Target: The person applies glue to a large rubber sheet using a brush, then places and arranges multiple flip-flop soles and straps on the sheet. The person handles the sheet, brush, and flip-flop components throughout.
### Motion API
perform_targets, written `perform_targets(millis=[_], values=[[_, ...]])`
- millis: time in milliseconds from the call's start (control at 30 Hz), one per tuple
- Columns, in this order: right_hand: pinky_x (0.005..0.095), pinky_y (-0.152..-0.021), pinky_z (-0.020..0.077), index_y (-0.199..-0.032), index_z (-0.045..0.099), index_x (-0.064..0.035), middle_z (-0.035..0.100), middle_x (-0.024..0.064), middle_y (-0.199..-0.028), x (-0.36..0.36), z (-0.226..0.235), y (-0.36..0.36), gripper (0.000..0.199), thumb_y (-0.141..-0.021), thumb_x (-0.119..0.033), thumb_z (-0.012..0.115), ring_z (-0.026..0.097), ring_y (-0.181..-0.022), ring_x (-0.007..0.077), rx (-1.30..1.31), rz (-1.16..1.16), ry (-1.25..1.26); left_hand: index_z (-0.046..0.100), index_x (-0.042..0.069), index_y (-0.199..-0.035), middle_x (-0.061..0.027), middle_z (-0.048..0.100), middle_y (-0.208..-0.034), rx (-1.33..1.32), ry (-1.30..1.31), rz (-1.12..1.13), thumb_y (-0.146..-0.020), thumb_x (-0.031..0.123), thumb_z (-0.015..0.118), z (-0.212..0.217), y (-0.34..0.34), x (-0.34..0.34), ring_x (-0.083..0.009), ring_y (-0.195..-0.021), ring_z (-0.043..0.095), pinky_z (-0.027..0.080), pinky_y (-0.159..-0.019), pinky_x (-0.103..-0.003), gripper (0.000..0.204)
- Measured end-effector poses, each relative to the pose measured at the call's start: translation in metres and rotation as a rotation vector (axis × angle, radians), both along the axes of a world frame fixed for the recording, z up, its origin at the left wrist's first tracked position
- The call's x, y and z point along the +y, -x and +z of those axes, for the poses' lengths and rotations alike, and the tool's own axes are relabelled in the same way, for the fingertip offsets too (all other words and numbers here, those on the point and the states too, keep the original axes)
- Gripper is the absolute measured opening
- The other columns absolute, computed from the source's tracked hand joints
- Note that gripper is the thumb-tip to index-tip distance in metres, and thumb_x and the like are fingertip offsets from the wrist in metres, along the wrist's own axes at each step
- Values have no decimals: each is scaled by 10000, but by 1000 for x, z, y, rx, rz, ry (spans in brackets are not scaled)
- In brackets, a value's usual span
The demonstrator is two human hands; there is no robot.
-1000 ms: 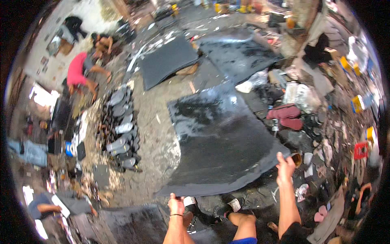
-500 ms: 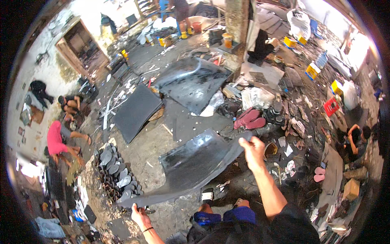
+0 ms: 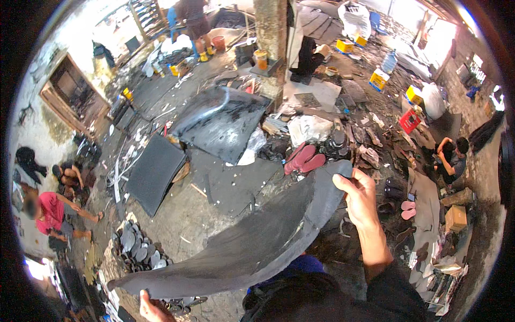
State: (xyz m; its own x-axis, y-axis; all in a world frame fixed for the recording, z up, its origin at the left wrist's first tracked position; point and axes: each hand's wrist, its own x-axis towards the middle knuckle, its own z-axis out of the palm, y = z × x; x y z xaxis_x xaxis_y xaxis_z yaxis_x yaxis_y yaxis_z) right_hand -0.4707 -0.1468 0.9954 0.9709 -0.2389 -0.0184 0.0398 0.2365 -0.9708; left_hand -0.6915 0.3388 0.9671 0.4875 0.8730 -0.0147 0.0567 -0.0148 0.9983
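Observation:
A large, thin black rubber-like sheet point(image 3: 252, 231) hangs stretched between my hands, sagging in the middle. My right hand point(image 3: 360, 196) pinches its upper right corner, thumb on top. At the lower left, my left hand point(image 3: 153, 308) grips the sheet's near edge, its fingers mostly hidden beneath. The sheet's left corner sticks out past that hand. Below the sheet my blue shorts show in part, and my feet are covered. A heap of dark sole-shaped pieces point(image 3: 137, 247) lies on the floor beyond the sheet's left end.
Two more black sheets lie ahead, a flat one point(image 3: 155, 174) and a glossy one point(image 3: 222, 123). Dark red footwear point(image 3: 304, 159) sits near a pillar point(image 3: 270, 43). People sit or bend at the left point(image 3: 51, 212) and right point(image 3: 453, 161). Scraps litter the floor.
The sheet has been lifted off the floor and drawn closer, now covering my feet. My right hand has shifted right; my left has moved left and lower. The view has turned rightward.

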Motion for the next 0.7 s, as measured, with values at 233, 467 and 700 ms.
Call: perform_targets(millis=[233,467,700], values=[[287,-748,528,-1024,674,-1,704,56,-935,-71,46,-44,170,-862,-47,701,656,-822,132,-5,-72,-141,669,-32,-1017,-82,658,-972,-39,-86,-135,-949,337,587,102,-112,-65,-177,-857,602,475,-789,-337,384],[380,-833,532,-1072,658,-19,683,78,-959,-180,106,-151,247,-873,-161,692,658,-947,196,-139,-188,-140,601,19,-1236,-146,680,-984,18,-1099,-387,-1001,156,528,159,-296,-47,-252,-902,646,522,-819,-369,282],[376,-933,501,-1188,639,-20,681,92,-1053,-292,216,-221,324,-916,-195,653,647,-1003,240,-428,-469,1430,580,42,-1308,-154,670,-1185,-356,-1230,-623,-1027,163,472,277,-524,-108,-231,-1038,643,494,-911,-357,324]])
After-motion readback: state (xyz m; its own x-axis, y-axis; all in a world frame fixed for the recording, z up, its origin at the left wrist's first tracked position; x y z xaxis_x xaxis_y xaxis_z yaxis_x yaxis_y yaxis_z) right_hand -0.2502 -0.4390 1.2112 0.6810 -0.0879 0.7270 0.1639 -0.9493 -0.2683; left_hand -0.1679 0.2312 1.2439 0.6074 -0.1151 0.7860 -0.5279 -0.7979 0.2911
